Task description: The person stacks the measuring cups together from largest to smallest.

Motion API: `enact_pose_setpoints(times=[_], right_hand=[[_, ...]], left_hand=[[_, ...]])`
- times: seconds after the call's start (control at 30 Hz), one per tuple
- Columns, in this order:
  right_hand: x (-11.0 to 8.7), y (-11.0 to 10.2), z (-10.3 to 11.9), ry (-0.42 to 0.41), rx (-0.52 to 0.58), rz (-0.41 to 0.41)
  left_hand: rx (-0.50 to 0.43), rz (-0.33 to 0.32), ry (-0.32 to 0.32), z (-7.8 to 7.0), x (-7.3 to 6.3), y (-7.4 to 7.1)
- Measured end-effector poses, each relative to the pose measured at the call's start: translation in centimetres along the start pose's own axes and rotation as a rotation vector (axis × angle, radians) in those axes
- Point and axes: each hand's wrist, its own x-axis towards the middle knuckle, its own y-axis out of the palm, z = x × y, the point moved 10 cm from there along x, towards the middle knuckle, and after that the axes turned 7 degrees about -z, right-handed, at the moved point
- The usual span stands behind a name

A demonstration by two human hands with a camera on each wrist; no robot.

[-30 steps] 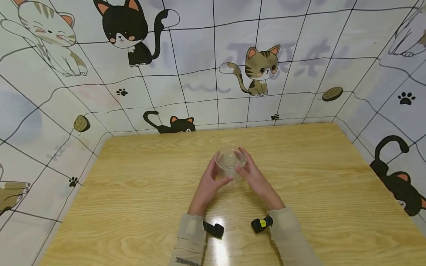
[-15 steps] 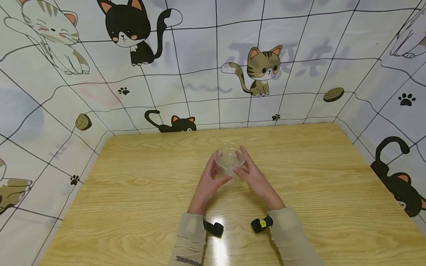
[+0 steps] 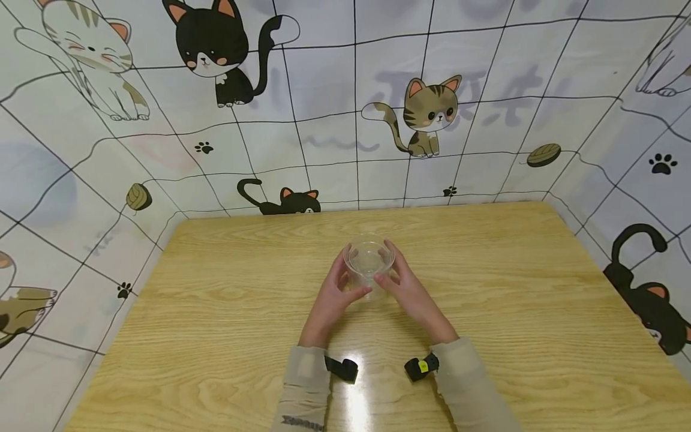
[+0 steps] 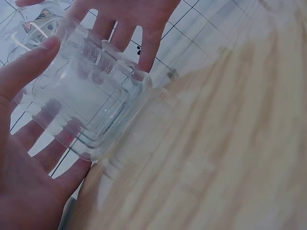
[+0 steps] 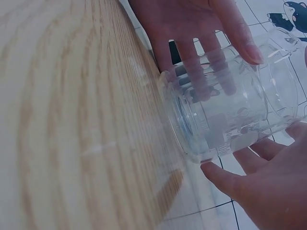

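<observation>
A clear glass beaker with faint printed graduation marks is held upright between both hands at the middle of the table. The left hand curves round its left side, thumb across the near face. From the right, the right hand grips it, thumb near the rim. In the left wrist view the fingers of both hands show through the glass of the beaker. An extra rounded outline shows near the top of the beaker in the right wrist view; I cannot tell whether a second vessel is nested there. Whether its base touches the table is unclear.
The wooden table spreads round the hands. Behind it and at the sides hangs a white sheet with grid lines and cartoon cats. Black wrist straps with small devices sit on both wrists, the left device and the right device.
Both hands and the beaker have shifted slightly left over the table. The head view has turned a little, so the backdrop sits slightly further right. The hold looks the same.
</observation>
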Motion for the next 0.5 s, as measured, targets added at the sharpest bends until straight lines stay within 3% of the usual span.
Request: enact_pose_setpoints(times=[0.33,0.5], right_hand=[[-0.01,0.11,-0.13,0.007,-0.009,0.007],[-0.16,-0.04,0.21,0.013,-0.014,0.014]], left_hand=[[-0.002,-0.014,0.005,-0.06,-0.04,-0.17],[-0.009,0.01,-0.004,-0.02,-0.12,-0.08]])
